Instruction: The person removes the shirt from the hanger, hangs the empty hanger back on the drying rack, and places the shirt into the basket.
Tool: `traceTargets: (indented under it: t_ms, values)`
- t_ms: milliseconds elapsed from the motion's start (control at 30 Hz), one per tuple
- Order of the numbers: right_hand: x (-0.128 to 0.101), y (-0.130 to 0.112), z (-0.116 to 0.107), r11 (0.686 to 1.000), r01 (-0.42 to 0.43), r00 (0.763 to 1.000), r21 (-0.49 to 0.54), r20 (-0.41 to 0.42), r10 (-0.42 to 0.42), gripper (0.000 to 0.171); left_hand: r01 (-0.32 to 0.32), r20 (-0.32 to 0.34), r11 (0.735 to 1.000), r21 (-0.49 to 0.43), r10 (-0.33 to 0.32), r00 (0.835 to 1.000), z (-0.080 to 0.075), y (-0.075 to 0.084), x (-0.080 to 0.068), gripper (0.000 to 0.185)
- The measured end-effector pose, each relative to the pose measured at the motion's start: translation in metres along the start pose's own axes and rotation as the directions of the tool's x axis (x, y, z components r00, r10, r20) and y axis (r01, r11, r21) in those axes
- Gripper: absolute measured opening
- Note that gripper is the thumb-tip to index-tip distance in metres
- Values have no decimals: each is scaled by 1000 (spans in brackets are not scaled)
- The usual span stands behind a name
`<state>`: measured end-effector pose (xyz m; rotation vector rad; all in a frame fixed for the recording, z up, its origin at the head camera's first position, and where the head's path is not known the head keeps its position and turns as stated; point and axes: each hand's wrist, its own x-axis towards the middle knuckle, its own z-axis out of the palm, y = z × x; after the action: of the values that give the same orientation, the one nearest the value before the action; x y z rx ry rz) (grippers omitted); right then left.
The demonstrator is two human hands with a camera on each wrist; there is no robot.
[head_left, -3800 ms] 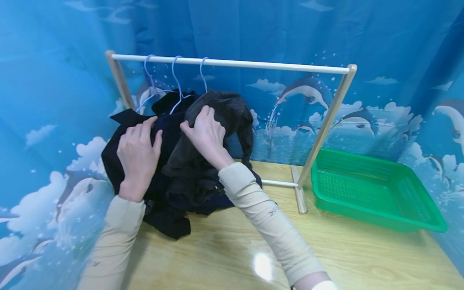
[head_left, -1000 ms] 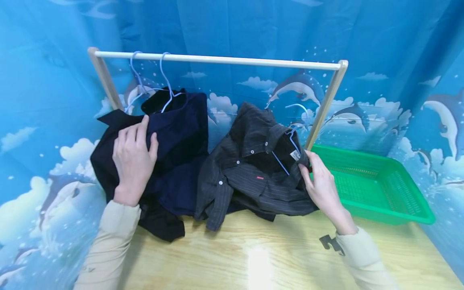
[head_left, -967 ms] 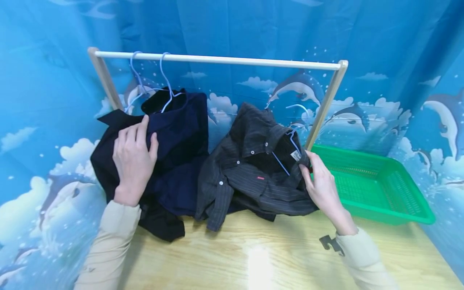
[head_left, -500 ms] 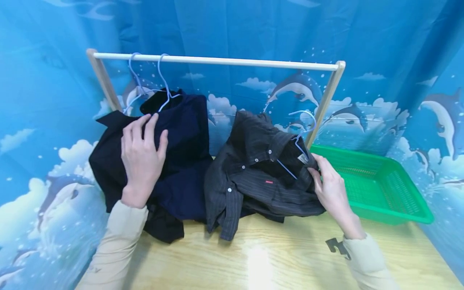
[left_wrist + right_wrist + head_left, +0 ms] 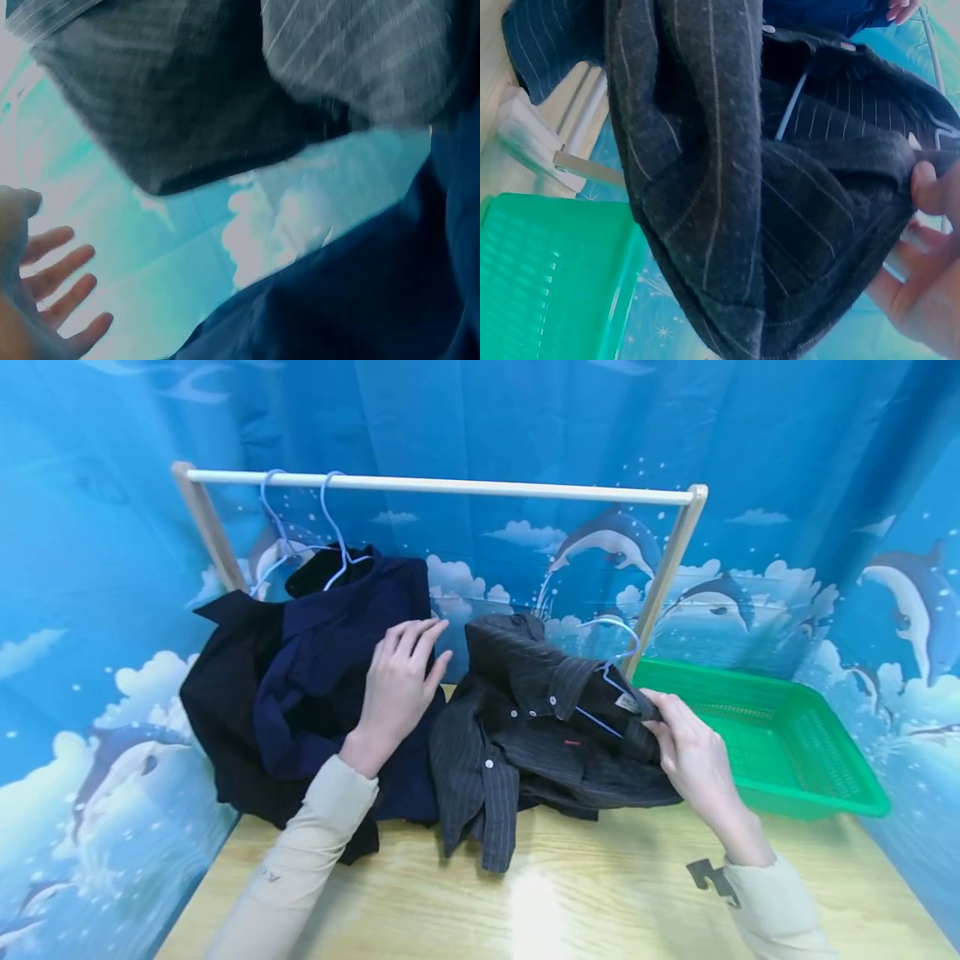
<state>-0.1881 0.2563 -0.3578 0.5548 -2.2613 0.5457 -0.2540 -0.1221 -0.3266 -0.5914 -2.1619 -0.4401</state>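
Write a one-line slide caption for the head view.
Right hand grips the striped shirt on its hanger; left hand reaches across the navy shirt.

The striped shirt [image 5: 540,727] is matt woven cloth; the basket [image 5: 780,752] is glossy plastic; the table [image 5: 600,893] is smooth wood.

The head view looks forward and down from above; both wrist views sit very close, sharing the striped shirt [image 5: 540,727].
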Motion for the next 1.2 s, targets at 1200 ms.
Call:
traceTargets:
  t_ms: [1200]
  values:
    - [6,10,-13,995,-83,992,57,-88,88,24,14,-89,971,-239,-36,995,27,3,-17,13]
